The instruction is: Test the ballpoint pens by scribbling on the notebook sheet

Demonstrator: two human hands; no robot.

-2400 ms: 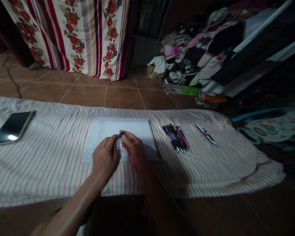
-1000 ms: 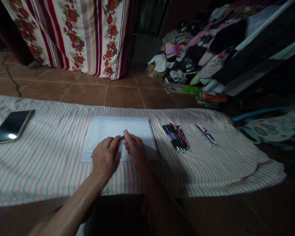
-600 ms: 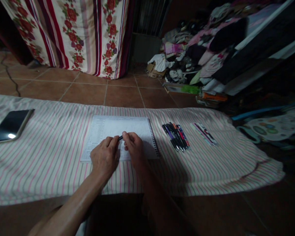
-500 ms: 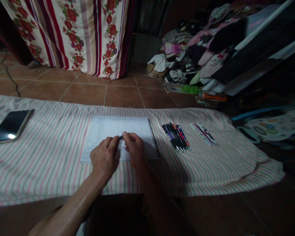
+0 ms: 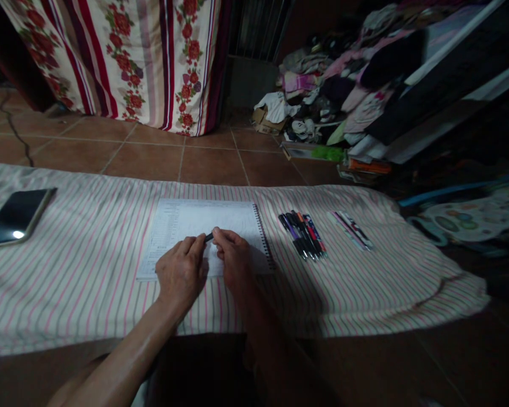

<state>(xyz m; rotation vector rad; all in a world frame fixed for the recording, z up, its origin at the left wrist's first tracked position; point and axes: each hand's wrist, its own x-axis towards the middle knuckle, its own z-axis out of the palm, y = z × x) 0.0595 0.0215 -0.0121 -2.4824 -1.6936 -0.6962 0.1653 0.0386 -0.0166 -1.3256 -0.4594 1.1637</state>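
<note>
Between my two hands is a dark pen (image 5: 209, 237), of which only a short length shows. My left hand (image 5: 180, 267) is closed around its left part, the fingers curled over it. The thumb and fingers of my right hand (image 5: 234, 252) pinch the other end. Both hands are over the near half of an open spiral notebook (image 5: 212, 215), whose wire binding runs along the right side. Faint print or writing shows on the page. To the right of the notebook a row of several pens (image 5: 303, 234) lies side by side.
A striped cloth (image 5: 89, 243) covers the table. A phone (image 5: 17, 217) lies at the left, and a few slim pens or pencils (image 5: 352, 230) at the right. Beyond the table are a floral curtain (image 5: 148, 62), a tiled floor (image 5: 144, 158) and a heap of clothes (image 5: 335, 90).
Both hands keep their hold on the pen, with only a very slight shift of the right fingers. The whole view has moved a little; the things on the table lie as before.
</note>
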